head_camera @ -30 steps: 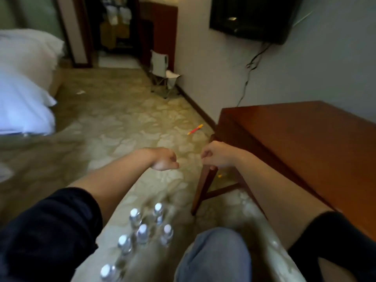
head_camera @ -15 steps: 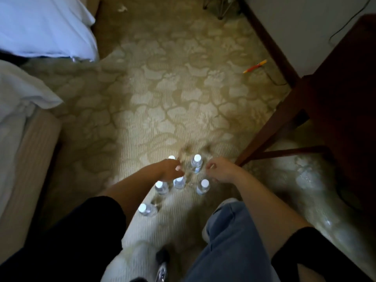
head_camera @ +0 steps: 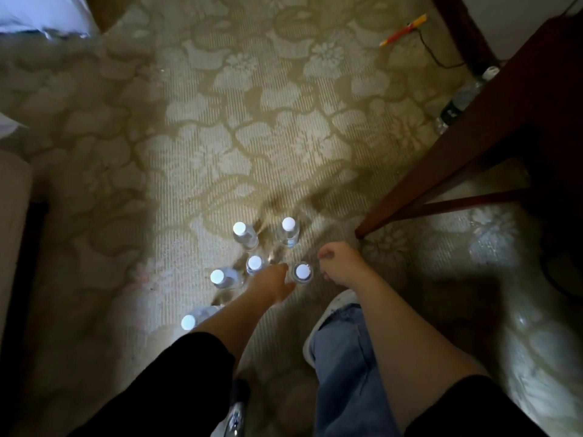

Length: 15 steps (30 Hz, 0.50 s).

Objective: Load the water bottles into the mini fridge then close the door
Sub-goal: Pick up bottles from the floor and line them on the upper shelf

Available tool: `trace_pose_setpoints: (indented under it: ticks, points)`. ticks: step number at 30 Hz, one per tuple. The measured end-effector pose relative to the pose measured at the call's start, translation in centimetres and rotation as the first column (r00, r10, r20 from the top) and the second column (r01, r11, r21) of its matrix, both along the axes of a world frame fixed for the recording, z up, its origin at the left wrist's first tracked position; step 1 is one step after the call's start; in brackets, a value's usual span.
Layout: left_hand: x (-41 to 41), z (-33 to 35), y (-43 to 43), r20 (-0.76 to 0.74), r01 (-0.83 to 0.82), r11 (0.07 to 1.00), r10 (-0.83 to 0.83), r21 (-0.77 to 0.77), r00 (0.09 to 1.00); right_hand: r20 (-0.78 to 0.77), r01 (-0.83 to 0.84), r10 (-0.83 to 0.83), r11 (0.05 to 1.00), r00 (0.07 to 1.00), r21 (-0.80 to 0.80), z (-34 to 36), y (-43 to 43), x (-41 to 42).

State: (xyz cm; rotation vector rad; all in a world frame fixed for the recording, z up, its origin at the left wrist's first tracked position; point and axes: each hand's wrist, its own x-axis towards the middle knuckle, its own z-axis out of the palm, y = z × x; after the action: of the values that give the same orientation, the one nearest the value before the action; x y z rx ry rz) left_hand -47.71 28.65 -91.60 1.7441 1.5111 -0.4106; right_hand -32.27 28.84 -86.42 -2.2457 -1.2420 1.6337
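Observation:
Several clear water bottles with white caps stand upright on the patterned carpet (head_camera: pixel 220 105), among them a far pair (head_camera: pixel 239 229) (head_camera: pixel 288 224), a middle one (head_camera: pixel 254 263) and a right one (head_camera: pixel 303 271). My left hand (head_camera: pixel 273 283) reaches down between the middle and right bottles with its back to the camera; its fingers are hidden, so a grip cannot be read. My right hand (head_camera: pixel 337 263) hovers just right of the cluster, loosely curled, holding nothing. No mini fridge is in view.
A dark wooden table leg (head_camera: pixel 441 171) slants down at the right, with a crossbar behind it. Another bottle (head_camera: pixel 460 99) lies under the table near a black cable (head_camera: pixel 437 56) and an orange pencil-like stick (head_camera: pixel 403 29). White bedding (head_camera: pixel 44 14) shows at top left. My jeans-clad knee (head_camera: pixel 340 357) is below.
The view has tilted from the room down to the floor. Both hands have dropped toward the bottles, and the left one has sunk between two of them.

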Motion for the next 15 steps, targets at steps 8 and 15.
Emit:
trace_pose_setpoints:
  ticks: [8, 15]
  points:
    - [3.0, -5.5, -0.7, 0.066, 0.014, 0.998, -0.018, 0.062, 0.998, -0.034, 0.024, -0.023, 1.000, 0.999, 0.004, -2.5, 1.4, 1.4]
    - [5.1, -6.4, 0.0, -0.043, 0.031, 0.994, -0.027, 0.107, 0.999, -0.057, 0.060, -0.060, 0.998, 0.997, 0.006, -3.4, 1.7, 2.2]
